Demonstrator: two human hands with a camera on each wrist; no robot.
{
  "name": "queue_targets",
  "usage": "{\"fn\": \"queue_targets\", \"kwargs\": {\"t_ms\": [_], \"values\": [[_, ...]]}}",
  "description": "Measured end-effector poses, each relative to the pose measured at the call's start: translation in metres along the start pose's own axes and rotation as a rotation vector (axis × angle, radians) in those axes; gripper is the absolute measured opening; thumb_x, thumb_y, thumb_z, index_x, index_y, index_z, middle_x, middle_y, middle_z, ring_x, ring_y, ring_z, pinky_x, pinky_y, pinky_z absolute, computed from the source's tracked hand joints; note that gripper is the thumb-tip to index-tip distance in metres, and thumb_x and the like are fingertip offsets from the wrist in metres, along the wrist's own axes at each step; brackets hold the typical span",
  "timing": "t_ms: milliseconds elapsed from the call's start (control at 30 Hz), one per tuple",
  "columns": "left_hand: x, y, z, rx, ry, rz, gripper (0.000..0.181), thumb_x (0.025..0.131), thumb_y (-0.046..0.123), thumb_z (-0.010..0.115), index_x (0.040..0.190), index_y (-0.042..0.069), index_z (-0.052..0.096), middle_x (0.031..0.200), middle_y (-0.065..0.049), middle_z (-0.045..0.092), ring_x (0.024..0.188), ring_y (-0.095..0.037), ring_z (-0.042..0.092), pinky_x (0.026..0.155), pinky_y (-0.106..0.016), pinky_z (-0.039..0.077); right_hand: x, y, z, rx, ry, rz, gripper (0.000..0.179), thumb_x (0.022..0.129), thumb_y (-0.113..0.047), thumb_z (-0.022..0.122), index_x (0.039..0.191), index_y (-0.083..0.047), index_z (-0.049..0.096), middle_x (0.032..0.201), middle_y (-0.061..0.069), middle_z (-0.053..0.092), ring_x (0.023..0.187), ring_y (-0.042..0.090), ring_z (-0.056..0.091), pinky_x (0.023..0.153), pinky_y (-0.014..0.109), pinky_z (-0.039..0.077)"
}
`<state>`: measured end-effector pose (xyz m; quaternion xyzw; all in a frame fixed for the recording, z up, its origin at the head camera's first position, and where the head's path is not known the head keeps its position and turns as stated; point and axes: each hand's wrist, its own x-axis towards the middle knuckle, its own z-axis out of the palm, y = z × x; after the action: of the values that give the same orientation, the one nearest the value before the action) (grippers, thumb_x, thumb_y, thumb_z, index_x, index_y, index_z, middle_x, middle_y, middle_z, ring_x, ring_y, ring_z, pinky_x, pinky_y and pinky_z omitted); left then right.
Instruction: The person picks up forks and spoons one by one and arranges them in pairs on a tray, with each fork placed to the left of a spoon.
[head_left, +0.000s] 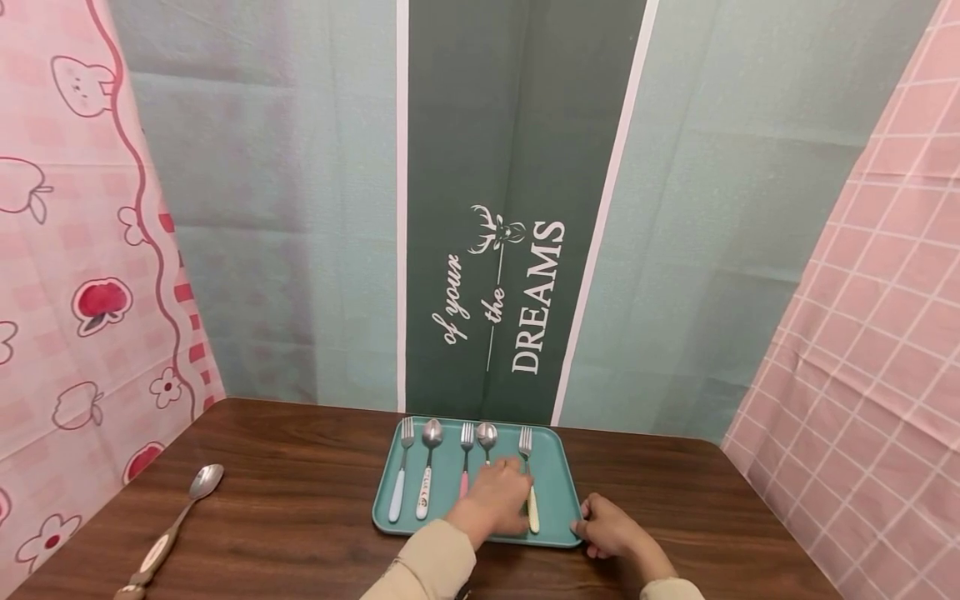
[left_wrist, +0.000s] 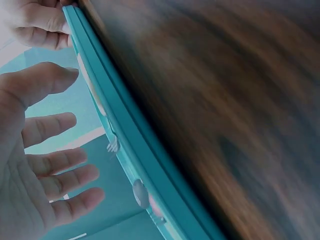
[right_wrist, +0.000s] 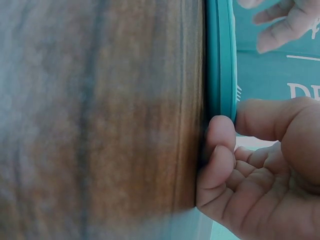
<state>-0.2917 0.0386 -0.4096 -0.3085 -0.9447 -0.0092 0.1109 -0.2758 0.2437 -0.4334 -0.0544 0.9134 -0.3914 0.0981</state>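
Note:
A teal tray (head_left: 562, 492) lies on the wooden table, bearing a row of cutlery. From left to right are a fork with a pale blue handle (head_left: 397, 497), a spoon with a patterned white handle (head_left: 425, 492), a fork with a pink handle (head_left: 464, 483), another spoon (head_left: 487, 435), and a fork with a yellow handle (head_left: 533, 510). My left hand (head_left: 497, 496) hovers over the tray, hiding the second spoon's handle; its fingers are spread and hold nothing in the left wrist view. With thumb and fingers, my right hand (right_wrist: 260, 165) pinches the tray's rim at its near right corner.
A spoon with a brown and beige handle (head_left: 159, 550) lies on the left of the wooden table (head_left: 300, 475). A printed green curtain (head_left: 517, 125) hangs behind the table, with pink patterned cloths (head_left: 892, 275) at both sides.

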Motion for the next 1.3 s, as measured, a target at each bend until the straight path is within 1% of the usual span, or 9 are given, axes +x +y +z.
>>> {"fn": "queue_targets", "kwargs": {"t_ms": [133,233,500,600,733,833,967,1133,1300], "values": [[-0.008,-0.009,-0.001,0.047,-0.011,-0.02,0.045,0.068,0.038,0.075,0.105,0.014,0.067,0.096,-0.004,0.053,0.089,-0.019,0.052,0.072,-0.037,0.046,0.0,-0.002,0.001,-0.005,-0.007,0.017,0.017,0.087,-0.001,0.058,0.084,0.0,0.041,0.064,0.01,0.048,0.048,0.015,0.048,0.046,0.027,0.042],[-0.015,-0.016,0.0,0.078,0.002,-0.032,0.042,0.067,0.037,0.075,0.102,0.014,0.066,0.095,-0.004,0.052,0.089,-0.02,0.051,0.072,-0.038,0.045,0.001,-0.002,0.001,-0.003,-0.009,0.026,0.016,0.087,-0.001,0.058,0.084,-0.001,0.042,0.064,0.01,0.048,0.048,0.015,0.048,0.046,0.026,0.041],[-0.033,-0.039,-0.007,0.097,0.03,-0.039,0.042,0.07,0.037,0.073,0.104,0.013,0.067,0.094,-0.006,0.053,0.086,-0.02,0.051,0.068,-0.036,0.045,0.001,-0.002,0.001,-0.019,0.007,0.03,0.016,0.087,0.0,0.058,0.084,-0.001,0.042,0.064,0.01,0.048,0.048,0.015,0.048,0.046,0.026,0.042],[-0.042,-0.048,-0.01,0.105,0.037,-0.047,0.041,0.069,0.037,0.072,0.101,0.012,0.067,0.092,-0.006,0.052,0.086,-0.021,0.052,0.067,-0.037,0.046,0.001,-0.003,0.002,-0.018,0.012,0.035,0.016,0.087,-0.001,0.058,0.084,-0.001,0.042,0.065,0.01,0.048,0.048,0.015,0.049,0.046,0.026,0.042],[-0.054,-0.062,-0.011,0.091,0.056,-0.061,0.039,0.068,0.037,0.073,0.096,0.01,0.066,0.087,-0.005,0.051,0.084,-0.021,0.051,0.066,-0.039,0.045,0.0,-0.004,0.003,-0.017,0.013,0.037,0.016,0.087,-0.001,0.058,0.085,0.0,0.042,0.065,0.01,0.048,0.048,0.015,0.048,0.046,0.026,0.041],[-0.061,-0.07,-0.012,0.076,0.058,-0.074,0.044,0.069,0.039,0.074,0.101,0.009,0.067,0.089,-0.006,0.053,0.084,-0.023,0.052,0.068,-0.042,0.046,-0.001,-0.004,0.001,-0.024,0.017,0.03,0.016,0.087,0.0,0.058,0.084,0.0,0.042,0.063,0.01,0.048,0.047,0.015,0.048,0.046,0.026,0.042],[-0.068,-0.08,-0.012,0.059,0.041,-0.091,0.047,0.071,0.038,0.073,0.106,0.007,0.066,0.093,-0.009,0.054,0.089,-0.026,0.054,0.071,-0.044,0.046,-0.002,-0.004,-0.001,-0.023,0.019,0.026,0.017,0.087,0.001,0.058,0.084,-0.001,0.041,0.062,0.01,0.048,0.047,0.015,0.047,0.045,0.026,0.041],[-0.079,-0.09,-0.011,0.03,0.033,-0.093,0.048,0.07,0.037,0.074,0.105,0.005,0.066,0.089,-0.009,0.054,0.088,-0.026,0.054,0.072,-0.044,0.047,-0.001,-0.004,0.0,-0.022,0.016,0.041,0.016,0.087,0.0,0.058,0.084,-0.001,0.042,0.064,0.01,0.048,0.047,0.015,0.048,0.046,0.025,0.041],[-0.085,-0.097,-0.012,-0.022,-0.005,-0.123,0.05,0.069,0.035,0.074,0.107,0.004,0.066,0.093,-0.01,0.054,0.089,-0.026,0.054,0.071,-0.045,0.047,-0.001,-0.003,0.001,-0.03,0.017,0.044,0.017,0.087,0.0,0.058,0.084,-0.001,0.042,0.063,0.01,0.049,0.047,0.015,0.048,0.046,0.026,0.042]]}}
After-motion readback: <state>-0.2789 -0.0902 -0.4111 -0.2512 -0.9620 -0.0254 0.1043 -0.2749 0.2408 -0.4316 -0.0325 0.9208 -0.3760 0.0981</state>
